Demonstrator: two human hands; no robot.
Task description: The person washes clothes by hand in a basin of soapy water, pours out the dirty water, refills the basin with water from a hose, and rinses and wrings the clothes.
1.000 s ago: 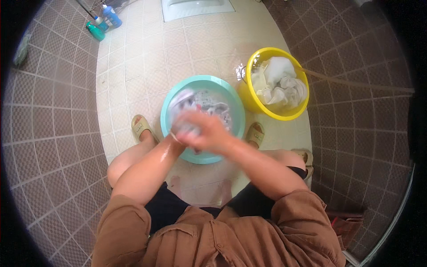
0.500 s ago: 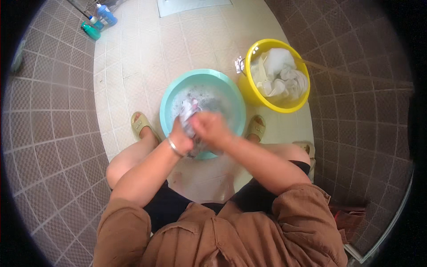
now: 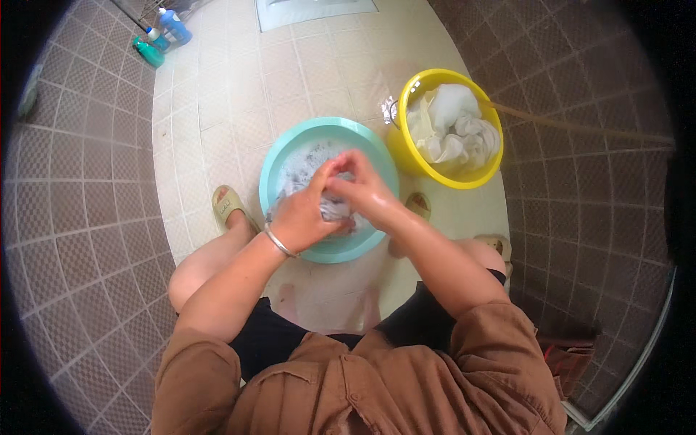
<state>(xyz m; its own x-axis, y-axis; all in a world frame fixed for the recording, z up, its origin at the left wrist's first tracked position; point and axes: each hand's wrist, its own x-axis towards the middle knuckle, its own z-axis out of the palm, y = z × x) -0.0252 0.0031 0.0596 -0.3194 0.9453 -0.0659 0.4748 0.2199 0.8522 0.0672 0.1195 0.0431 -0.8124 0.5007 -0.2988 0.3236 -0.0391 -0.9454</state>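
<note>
Watching from afar through the head camera; left hand [image 3: 299, 220] low over the basin, thumb and fingers spread in an open curve, grey-and-white cloth [image 3: 335, 209] showing in the gap; right hand [image 3: 368, 197] arched in from the other side, its fingers bent toward the left hand's fingertips, the two meeting or nearly so above the cloth; I cannot tell whether either hand is clamped on it, the undersides being hidden from me.

Cloth lies inside the round turquoise basin [image 3: 271, 172], toward the near half, between the hands and partly covered by them; pale suds [image 3: 301, 156] around it, mostly on the far side; silver bangle [image 3: 280, 241] on the left wrist.

Basin stands on the light tiled floor [image 3: 232, 123], between two feet in tan slippers [image 3: 228, 203]; yellow bucket [image 3: 401, 156] just beyond it to the right, whitish fabric [image 3: 471, 141] heaped within; a tan strip [image 3: 580, 128] runs from the bucket's rim toward the right wall.

Far left, by the wall, I note a green bottle [image 3: 149, 53] and a larger blue bottle [image 3: 175, 27], near one another.
</note>
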